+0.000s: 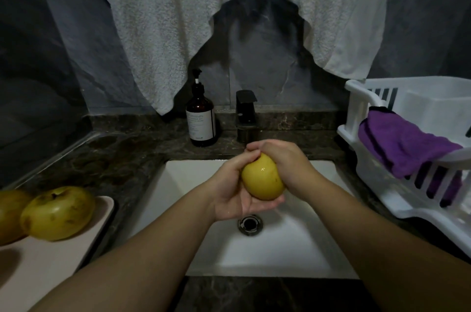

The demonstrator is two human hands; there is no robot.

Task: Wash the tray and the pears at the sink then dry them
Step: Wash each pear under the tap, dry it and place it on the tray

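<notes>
A wet yellow pear (262,177) is held over the white sink (183,179), just in front of the dark faucet (246,114). My left hand (234,191) cups it from below and the left, fingers curled round its top. My right hand (288,161) wraps over its upper right side. Two more yellow pears lie on a pale tray (51,258) on the left counter: one (57,212) in full view, the other (10,212) cut off by the left edge. A purple cloth (405,144) hangs over the rim of the white rack.
A brown pump bottle (201,119) stands left of the faucet. The white dish rack (418,199) fills the right counter. White towels (163,26) hang on the dark wall behind. The drain (250,225) lies under my hands.
</notes>
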